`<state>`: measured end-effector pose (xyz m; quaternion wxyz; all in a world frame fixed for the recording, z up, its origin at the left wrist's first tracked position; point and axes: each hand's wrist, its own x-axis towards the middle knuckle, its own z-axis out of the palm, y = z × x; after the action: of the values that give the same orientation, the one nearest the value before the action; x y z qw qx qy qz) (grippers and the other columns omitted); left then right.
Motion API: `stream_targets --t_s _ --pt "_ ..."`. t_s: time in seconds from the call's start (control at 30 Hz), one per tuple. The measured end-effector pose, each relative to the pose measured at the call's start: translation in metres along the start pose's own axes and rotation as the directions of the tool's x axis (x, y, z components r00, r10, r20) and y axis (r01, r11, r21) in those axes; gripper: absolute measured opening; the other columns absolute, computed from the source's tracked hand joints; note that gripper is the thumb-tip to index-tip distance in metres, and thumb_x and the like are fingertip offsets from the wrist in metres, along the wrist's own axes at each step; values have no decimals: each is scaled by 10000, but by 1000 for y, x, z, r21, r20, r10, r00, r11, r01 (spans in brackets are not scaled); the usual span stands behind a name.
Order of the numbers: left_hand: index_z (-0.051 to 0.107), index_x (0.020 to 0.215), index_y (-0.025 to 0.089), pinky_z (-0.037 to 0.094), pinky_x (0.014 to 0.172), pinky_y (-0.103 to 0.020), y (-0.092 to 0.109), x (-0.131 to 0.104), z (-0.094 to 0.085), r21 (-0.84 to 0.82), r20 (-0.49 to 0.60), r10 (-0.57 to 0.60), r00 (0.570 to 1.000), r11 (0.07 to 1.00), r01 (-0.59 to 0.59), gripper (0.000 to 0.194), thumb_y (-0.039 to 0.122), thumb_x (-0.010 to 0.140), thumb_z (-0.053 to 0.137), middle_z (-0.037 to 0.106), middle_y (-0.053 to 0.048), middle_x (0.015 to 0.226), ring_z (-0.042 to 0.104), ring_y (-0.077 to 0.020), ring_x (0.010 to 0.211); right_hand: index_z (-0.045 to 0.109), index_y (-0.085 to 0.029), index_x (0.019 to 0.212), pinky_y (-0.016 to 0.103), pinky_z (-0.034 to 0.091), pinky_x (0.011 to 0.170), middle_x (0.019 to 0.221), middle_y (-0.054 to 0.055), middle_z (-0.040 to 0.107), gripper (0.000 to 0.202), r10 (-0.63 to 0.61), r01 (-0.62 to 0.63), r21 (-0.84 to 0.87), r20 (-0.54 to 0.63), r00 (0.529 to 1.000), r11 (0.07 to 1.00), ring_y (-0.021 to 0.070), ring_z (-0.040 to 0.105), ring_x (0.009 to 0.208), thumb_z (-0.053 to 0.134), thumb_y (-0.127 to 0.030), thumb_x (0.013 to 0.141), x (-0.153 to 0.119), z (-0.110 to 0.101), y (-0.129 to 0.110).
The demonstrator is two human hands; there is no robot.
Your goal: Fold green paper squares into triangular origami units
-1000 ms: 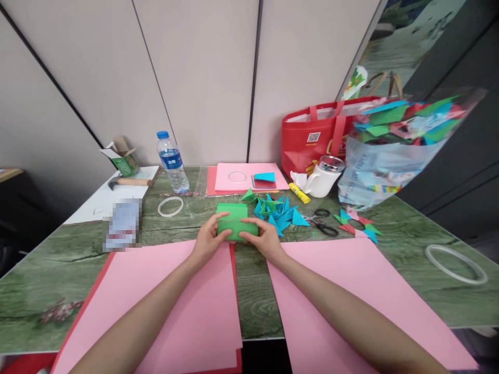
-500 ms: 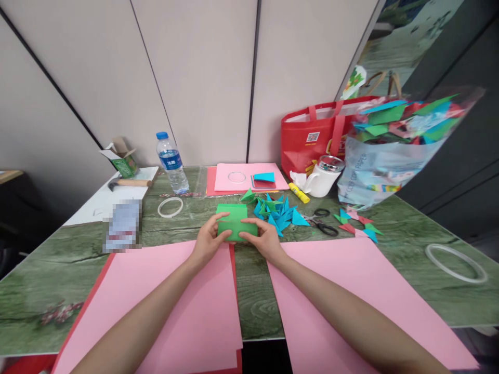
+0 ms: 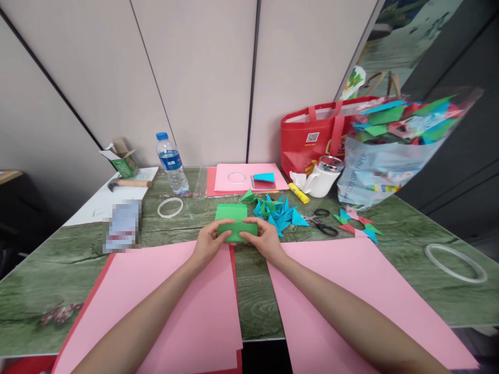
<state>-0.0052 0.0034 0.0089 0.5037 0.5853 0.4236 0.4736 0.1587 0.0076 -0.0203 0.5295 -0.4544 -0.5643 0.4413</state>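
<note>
Between my hands is a green sheet of paper [image 3: 238, 235], which looks bent over or folded along its upper edge. My left hand [image 3: 210, 239] pinches its left side, thumb at the front and fingers behind. My right hand [image 3: 267, 239] grips its right side in the same way. Just behind lies more green paper [image 3: 231, 211], flat on the table. A heap of folded blue and green paper pieces [image 3: 281, 213] sits close to my right hand. Black-handled scissors [image 3: 325, 223] lie beside that heap.
Large pink sheets [image 3: 167, 311] lie under both forearms. Behind stand a water bottle [image 3: 172, 163], a white mug [image 3: 324, 179], a red bag [image 3: 300, 140] and a plastic bag of folded paper [image 3: 390, 156]. A hammer [image 3: 130, 182] lies at left, a white ring [image 3: 456, 263] at right.
My left fingers have drawn down and inward along the top of the green paper. Its upper part now appears more bent over. My right hand has hardly moved.
</note>
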Motion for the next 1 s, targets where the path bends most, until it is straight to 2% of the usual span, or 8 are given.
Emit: stream_targets --t_s 0.2,0.43,0.53,0.67,0.8,0.9,1.0 --pt "667 884 148 574 611 -340 -5 -1 0 -30 -5 5 1000 1000 -5 256 291 678 615 638 -49 958 614 -196 789 572 -200 907 287 522 477 680 2 584 405 65 -65 69 2 998 996 163 556 596 707 -336 550 1 0 -2" --pt "623 1031 178 575 624 -344 -2 -4 3 6 -37 37 999 999 -37 354 289 695 601 599 -49 1097 610 -218 863 549 -198 888 291 524 476 653 -13 573 409 112 -113 145 15 994 983 154 558 569 720 -309 534 1 1 -4" --pt "604 1066 191 570 615 -323 -2 -5 3 67 -55 90 994 994 -86 364 293 717 579 594 -54 1107 604 -214 878 547 -199 889 284 520 473 670 -9 578 404 108 -110 153 20 994 982 154 559 577 718 -301 537 2 1 -4" --pt "654 982 181 551 662 -302 -1 -4 2 219 -36 197 980 958 -185 275 268 737 564 645 -68 960 606 -192 849 557 -197 903 282 514 481 638 -21 568 407 115 -119 151 33 993 981 149 552 566 714 -306 543 2 0 -4" --pt "669 942 181 549 672 -312 -1 -3 0 247 -31 196 980 952 -182 247 261 731 568 647 -66 942 600 -197 858 600 -188 889 266 484 530 693 -5 601 365 46 -48 56 36 998 997 147 553 602 702 -318 563 3 -2 -2" --pt "672 927 183 558 645 -314 0 -4 0 225 -22 143 989 965 -134 248 278 724 566 644 -58 957 590 -209 885 635 -180 853 268 463 607 787 18 634 301 -35 38 -40 56 998 998 162 568 686 686 -315 589 5 -4 -1" --pt "663 942 184 570 599 -323 1 -5 1 155 2 86 996 984 -85 271 300 717 565 628 -54 990 585 -215 884 651 -187 822 288 454 672 822 29 655 239 -62 65 -71 48 997 995 184 581 761 644 -343 642 6 -6 -2"
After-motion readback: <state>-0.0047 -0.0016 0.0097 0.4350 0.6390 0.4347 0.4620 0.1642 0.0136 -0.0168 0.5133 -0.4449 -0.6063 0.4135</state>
